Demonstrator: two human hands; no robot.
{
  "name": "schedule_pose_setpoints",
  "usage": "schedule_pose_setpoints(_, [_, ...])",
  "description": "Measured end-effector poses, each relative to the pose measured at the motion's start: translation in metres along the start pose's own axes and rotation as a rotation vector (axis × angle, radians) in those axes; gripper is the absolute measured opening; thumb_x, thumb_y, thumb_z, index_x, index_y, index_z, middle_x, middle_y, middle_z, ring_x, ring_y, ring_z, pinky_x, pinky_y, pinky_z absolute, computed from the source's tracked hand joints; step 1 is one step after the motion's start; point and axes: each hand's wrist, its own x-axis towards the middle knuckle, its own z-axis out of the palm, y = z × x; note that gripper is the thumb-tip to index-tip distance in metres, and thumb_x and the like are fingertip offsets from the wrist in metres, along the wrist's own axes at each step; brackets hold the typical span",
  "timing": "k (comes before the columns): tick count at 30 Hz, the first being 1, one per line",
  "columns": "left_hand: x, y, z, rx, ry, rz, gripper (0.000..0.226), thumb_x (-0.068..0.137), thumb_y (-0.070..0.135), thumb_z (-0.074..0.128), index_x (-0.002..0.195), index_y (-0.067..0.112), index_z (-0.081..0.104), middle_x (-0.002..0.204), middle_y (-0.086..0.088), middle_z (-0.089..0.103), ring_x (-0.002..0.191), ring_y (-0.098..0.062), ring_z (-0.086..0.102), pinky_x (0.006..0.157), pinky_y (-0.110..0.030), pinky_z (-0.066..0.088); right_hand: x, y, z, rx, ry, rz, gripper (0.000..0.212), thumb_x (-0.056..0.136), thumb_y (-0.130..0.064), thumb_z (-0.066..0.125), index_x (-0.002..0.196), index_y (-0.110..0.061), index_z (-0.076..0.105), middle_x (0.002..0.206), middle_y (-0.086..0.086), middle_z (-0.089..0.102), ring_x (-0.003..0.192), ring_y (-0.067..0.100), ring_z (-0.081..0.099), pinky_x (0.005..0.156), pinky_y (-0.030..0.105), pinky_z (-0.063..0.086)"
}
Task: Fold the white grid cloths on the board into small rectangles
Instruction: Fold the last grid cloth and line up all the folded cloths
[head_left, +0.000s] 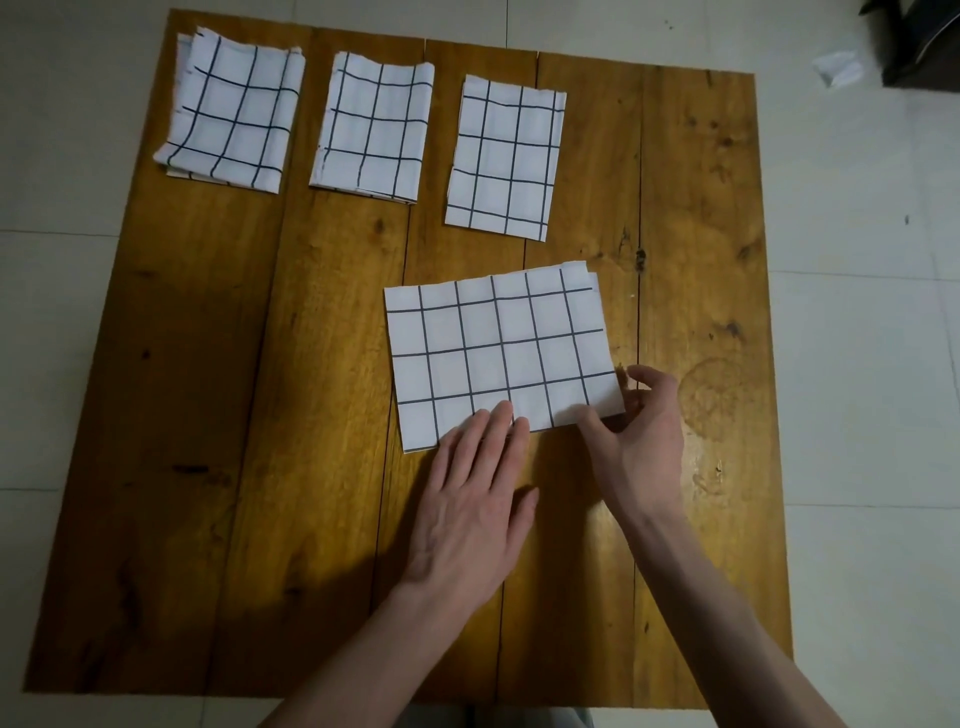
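Pressing flat, straight fingers on the near edge of a half-folded white grid cloth (498, 353), the left hand (470, 499) steadies it at the middle of the wooden board (208, 415) while the right hand (641, 441) pinches the cloth's near right corner between thumb and fingers. Three folded grid cloths (234, 111) (374, 127) (506, 158) line the board's far edge, on a pale tiled floor (857, 312).

Dim, soft-edged shadows; perhaps slight wide-angle edge bending.
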Motion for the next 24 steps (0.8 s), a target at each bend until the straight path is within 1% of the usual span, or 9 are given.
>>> schedule_pose_setpoints(2, [0.0, 0.0, -0.002, -0.004, -0.001, 0.002, 0.068, 0.109, 0.052, 0.024, 0.167, 0.016, 0.019, 0.175, -0.007, 0.015, 0.162, -0.026, 0.013, 0.129, -0.05, 0.023, -0.001, 0.0, 0.001, 0.125, 0.004, 0.068, 0.065, 0.086, -0.021, 0.081, 0.139, -0.025, 0.043, 0.123, 0.004, 0.062, 0.106, 0.014, 0.067, 0.088, 0.035, 0.06])
schedule_pose_setpoints(4, [0.001, 0.001, -0.003, -0.004, -0.001, 0.004, 0.069, 0.109, 0.052, 0.024, 0.167, 0.016, 0.021, 0.175, -0.007, 0.017, 0.161, -0.026, 0.016, 0.128, -0.05, 0.024, -0.003, -0.004, -0.001, 0.261, 0.022, 0.147, 0.067, 0.086, -0.016, 0.081, 0.141, -0.027, 0.044, 0.121, 0.001, 0.062, 0.094, 0.005, 0.068, 0.08, 0.026, 0.06])
schedule_pose_setpoints(6, [0.0, 0.003, -0.005, -0.01, 0.004, 0.015, 0.069, 0.108, 0.052, 0.025, 0.166, 0.016, 0.023, 0.174, -0.008, 0.02, 0.16, -0.026, 0.019, 0.128, -0.05, 0.026, -0.006, -0.01, -0.004, 0.356, 0.029, 0.219, 0.06, 0.088, -0.01, 0.078, 0.138, -0.027, 0.048, 0.111, -0.001, 0.064, 0.08, 0.003, 0.064, 0.07, 0.022, 0.058])
schedule_pose_setpoints(8, [0.0, 0.006, -0.006, -0.024, 0.003, 0.034, 0.069, 0.108, 0.053, 0.025, 0.166, 0.015, 0.023, 0.174, -0.007, 0.022, 0.16, -0.026, 0.022, 0.127, -0.049, 0.027, -0.01, -0.015, -0.009, 0.396, 0.021, 0.266, 0.049, 0.09, -0.008, 0.076, 0.131, -0.026, 0.056, 0.102, 0.001, 0.066, 0.08, 0.008, 0.064, 0.068, 0.024, 0.056])
schedule_pose_setpoints(12, [0.002, 0.015, -0.007, -0.04, -0.015, 0.083, 0.071, 0.108, 0.056, 0.026, 0.165, 0.014, 0.026, 0.172, -0.007, 0.026, 0.158, -0.026, 0.027, 0.126, -0.05, 0.031, -0.018, -0.02, -0.018, 0.405, -0.021, 0.257, 0.021, 0.095, -0.008, 0.065, 0.101, -0.025, 0.076, 0.08, 0.002, 0.073, 0.073, 0.011, 0.066, 0.061, 0.021, 0.053])
schedule_pose_setpoints(15, [0.003, 0.022, -0.007, -0.023, -0.039, 0.128, 0.075, 0.107, 0.06, 0.026, 0.166, 0.013, 0.024, 0.172, -0.008, 0.025, 0.158, -0.029, 0.026, 0.126, -0.051, 0.03, -0.027, -0.019, -0.02, 0.307, -0.028, 0.161, 0.017, 0.102, -0.021, 0.059, 0.1, -0.019, 0.075, 0.09, 0.012, 0.07, 0.073, 0.004, 0.062, 0.062, 0.017, 0.048])
schedule_pose_setpoints(18, [0.003, 0.025, -0.01, -0.036, -0.037, 0.149, 0.077, 0.106, 0.062, 0.026, 0.165, 0.013, 0.024, 0.171, -0.01, 0.027, 0.159, -0.029, 0.023, 0.126, -0.052, 0.028, -0.04, -0.016, -0.017, 0.12, -0.007, -0.005, 0.026, 0.108, -0.036, 0.051, 0.116, -0.023, 0.072, 0.111, -0.004, 0.061, 0.098, -0.004, 0.059, 0.078, 0.013, 0.05])
schedule_pose_setpoints(21, [0.0, 0.019, -0.013, -0.049, -0.013, 0.084, 0.077, 0.104, 0.059, 0.031, 0.161, 0.008, 0.035, 0.171, -0.013, 0.027, 0.159, -0.03, 0.025, 0.125, -0.052, 0.03, -0.053, -0.013, -0.01, 0.058, -0.001, -0.176, 0.032, 0.11, -0.03, 0.048, 0.138, -0.025, 0.064, 0.132, -0.01, 0.054, 0.126, 0.003, 0.053, 0.103, 0.03, 0.052])
schedule_pose_setpoints(24, [-0.005, 0.004, -0.015, -0.072, 0.036, 0.0, 0.075, 0.105, 0.056, 0.031, 0.161, 0.007, 0.034, 0.172, -0.012, 0.025, 0.159, -0.029, 0.024, 0.124, -0.053, 0.032, -0.058, -0.005, -0.001, -0.071, -0.028, -0.337, 0.042, 0.112, -0.026, 0.044, 0.153, -0.023, 0.051, 0.159, -0.008, 0.044, 0.149, 0.004, 0.036, 0.119, 0.038, 0.041])
